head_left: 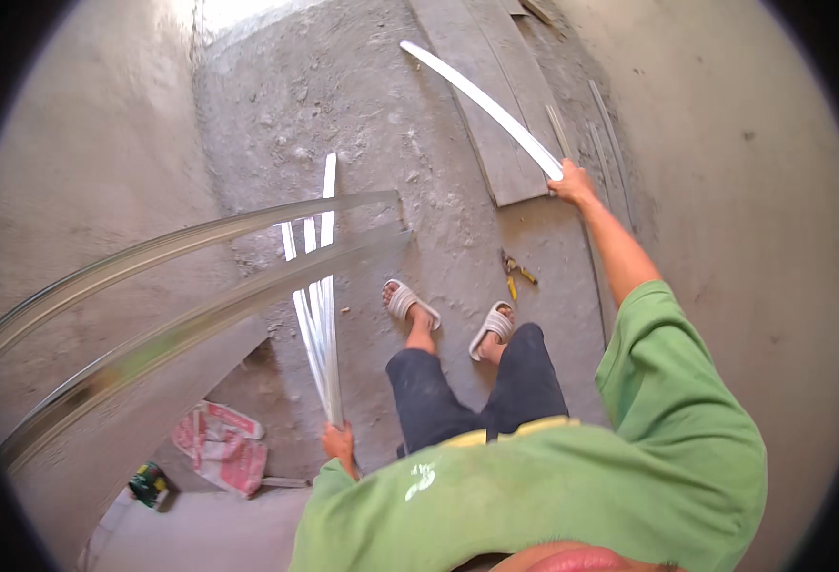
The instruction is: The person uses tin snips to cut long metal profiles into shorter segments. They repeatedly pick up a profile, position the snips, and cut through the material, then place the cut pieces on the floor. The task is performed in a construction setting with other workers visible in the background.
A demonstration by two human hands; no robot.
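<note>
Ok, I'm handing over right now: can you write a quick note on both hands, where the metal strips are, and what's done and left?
Left hand: shut on a bundle of thin silvery metal strips, fanned forward over the rough concrete floor.
Right hand: arm stretched out, shut on the end of one long silvery metal strip.
Yellow-handled pliers lie on the floor by the sandalled feet.
Done: several strips gathered.
Left: the single strip is not yet with the bundle.

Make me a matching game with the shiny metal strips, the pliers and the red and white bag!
Things:
1. single long white metal strip
2. bundle of thin white metal strips
3. yellow-handled pliers
4. red and white sack

Places:
A. on the floor beside the sandalled feet
B. held in the left hand
C. crumpled at lower left
D. held in the right hand

Pairs: 1-D, 2-B, 3-A, 4-C
</note>
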